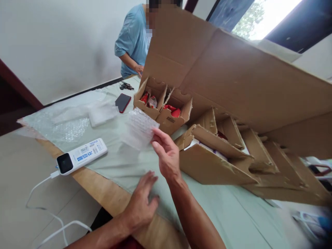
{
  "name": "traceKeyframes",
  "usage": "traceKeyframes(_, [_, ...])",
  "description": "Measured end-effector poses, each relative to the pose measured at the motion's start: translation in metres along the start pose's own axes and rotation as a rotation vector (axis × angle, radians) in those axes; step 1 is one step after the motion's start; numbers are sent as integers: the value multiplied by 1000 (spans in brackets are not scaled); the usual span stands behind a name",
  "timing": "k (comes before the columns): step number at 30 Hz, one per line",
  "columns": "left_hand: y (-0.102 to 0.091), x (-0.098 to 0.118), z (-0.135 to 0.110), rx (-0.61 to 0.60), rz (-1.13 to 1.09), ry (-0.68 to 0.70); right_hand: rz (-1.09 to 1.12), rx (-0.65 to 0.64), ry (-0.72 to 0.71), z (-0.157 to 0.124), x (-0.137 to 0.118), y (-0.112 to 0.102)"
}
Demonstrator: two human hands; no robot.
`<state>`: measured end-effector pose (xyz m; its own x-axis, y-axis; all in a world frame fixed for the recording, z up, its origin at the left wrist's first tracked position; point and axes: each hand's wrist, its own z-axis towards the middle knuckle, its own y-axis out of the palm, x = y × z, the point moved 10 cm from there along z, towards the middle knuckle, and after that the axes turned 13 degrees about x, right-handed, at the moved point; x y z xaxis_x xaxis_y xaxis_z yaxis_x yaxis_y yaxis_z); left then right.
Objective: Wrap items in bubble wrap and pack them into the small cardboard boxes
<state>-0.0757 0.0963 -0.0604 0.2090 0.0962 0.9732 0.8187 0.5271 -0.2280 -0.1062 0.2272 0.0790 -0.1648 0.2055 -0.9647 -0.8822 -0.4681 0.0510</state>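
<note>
My right hand is raised above the table and pinches a clear bubble-wrap sheet by its right edge. My left hand lies flat, fingers spread, on the pale green table cover near the table's front edge. Just right of my right hand stand several open cardboard boxes with tall flaps. Two small boxes behind the sheet hold red packets.
A white device with a dark screen and a white cable lies at the left edge. A dark phone, keys and more bubble wrap lie further back. A person in a blue shirt stands at the far end.
</note>
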Motion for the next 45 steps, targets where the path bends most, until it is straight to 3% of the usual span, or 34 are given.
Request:
traceKeyframes(3, [-29,-11,3,126,-325,-277,67,127,116,-28,3,-59])
traceKeyframes(7, [-31,-17,-10,132,-623,-604,73,264,169,-67,5,-129])
traceKeyframes(10, [-15,-14,-21,74,-742,-749,76,176,246,-100,16,-158])
traceKeyframes(12, [-6,-11,-24,34,-741,-770,57,74,325,-124,26,-171])
traceKeyframes(18, [-2,-11,-18,113,-499,-727,-62,-19,376,-170,38,-208])
traceKeyframes(23, [6,7,-5,20,-170,-520,-55,-41,371,-180,35,-222])
traceKeyframes(28, [-3,26,22,86,-39,-296,-212,132,211,-167,14,-277])
traceKeyframes(31, [0,33,32,33,197,-114,-500,229,186,-167,18,-310])
traceKeyframes(33, [2,29,34,-4,293,-73,-727,303,142,-171,19,-325])
traceKeyframes(36, [0,21,32,-31,336,-81,-901,402,12,-184,8,-328])
traceKeyframes(39, [-1,21,30,-62,392,-40,-949,381,-95,-200,-7,-309])
traceKeyframes(42, [0,38,30,-34,476,133,-1013,239,-173,-212,-14,-276])
traceKeyframes(45, [-3,62,26,83,535,296,-1098,46,-169,-220,0,-249])
